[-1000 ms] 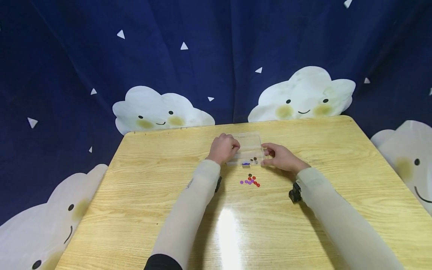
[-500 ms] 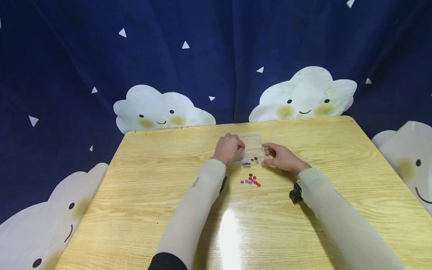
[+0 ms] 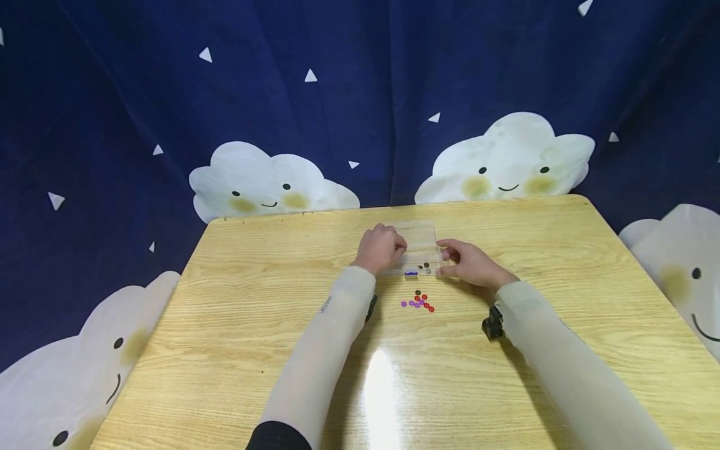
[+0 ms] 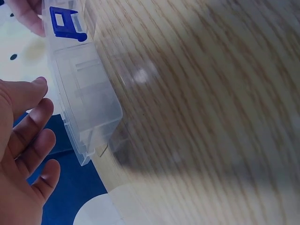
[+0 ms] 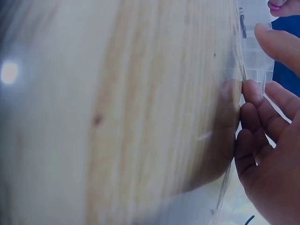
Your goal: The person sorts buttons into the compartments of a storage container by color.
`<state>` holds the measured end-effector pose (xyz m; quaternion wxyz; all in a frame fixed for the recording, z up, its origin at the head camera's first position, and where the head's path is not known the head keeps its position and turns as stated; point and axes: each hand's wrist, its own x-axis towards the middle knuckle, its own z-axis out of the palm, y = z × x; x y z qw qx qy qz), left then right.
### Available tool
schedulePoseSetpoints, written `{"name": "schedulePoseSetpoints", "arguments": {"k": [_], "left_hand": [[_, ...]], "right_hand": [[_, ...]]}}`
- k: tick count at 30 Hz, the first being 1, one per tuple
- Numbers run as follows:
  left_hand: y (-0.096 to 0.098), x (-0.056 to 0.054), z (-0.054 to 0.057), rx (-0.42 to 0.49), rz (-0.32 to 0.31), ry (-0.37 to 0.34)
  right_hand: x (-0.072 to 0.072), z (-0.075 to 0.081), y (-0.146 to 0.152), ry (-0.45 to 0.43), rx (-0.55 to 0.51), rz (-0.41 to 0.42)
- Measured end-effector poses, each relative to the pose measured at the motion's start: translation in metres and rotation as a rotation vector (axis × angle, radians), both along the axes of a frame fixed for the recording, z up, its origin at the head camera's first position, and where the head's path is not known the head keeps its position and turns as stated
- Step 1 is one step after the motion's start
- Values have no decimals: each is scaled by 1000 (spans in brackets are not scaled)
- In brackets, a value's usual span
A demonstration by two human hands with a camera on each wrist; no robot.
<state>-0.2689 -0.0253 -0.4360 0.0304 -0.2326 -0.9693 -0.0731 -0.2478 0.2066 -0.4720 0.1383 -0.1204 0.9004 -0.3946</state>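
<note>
A clear plastic compartment box (image 3: 420,251) stands with its lid tilted back, a blue latch (image 4: 65,24) on its front. My right hand (image 3: 471,264) holds the box's right end, thumb at the front corner and fingers along the side. Over the left part of the box is my left hand (image 3: 380,249), its fingers bent inward. A small purple piece (image 5: 274,6) shows at the left fingertips in the right wrist view, pinched there and mostly hidden. Small dark pieces (image 3: 425,265) lie in the right compartments.
In front of the box, several small purple discs (image 3: 404,304) and red discs (image 3: 431,309) lie loosely grouped on the wooden table (image 3: 225,325), with one black disc (image 3: 418,292) among them. A dark blue curtain (image 3: 360,94) with cloud prints hangs behind the table.
My left hand has shifted slightly right over the box, then stayed nearly still. My right hand keeps its hold on the box's right end.
</note>
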Motion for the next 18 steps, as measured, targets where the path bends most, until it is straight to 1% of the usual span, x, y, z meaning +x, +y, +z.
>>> {"name": "schedulePoseSetpoints", "arguments": {"k": [5, 18], "left_hand": [[0, 0, 0, 0, 7, -16], [3, -1, 0, 15, 15, -10]], "right_hand": [[0, 1, 1, 3, 6, -1], [1, 1, 0, -7, -5, -8]]}}
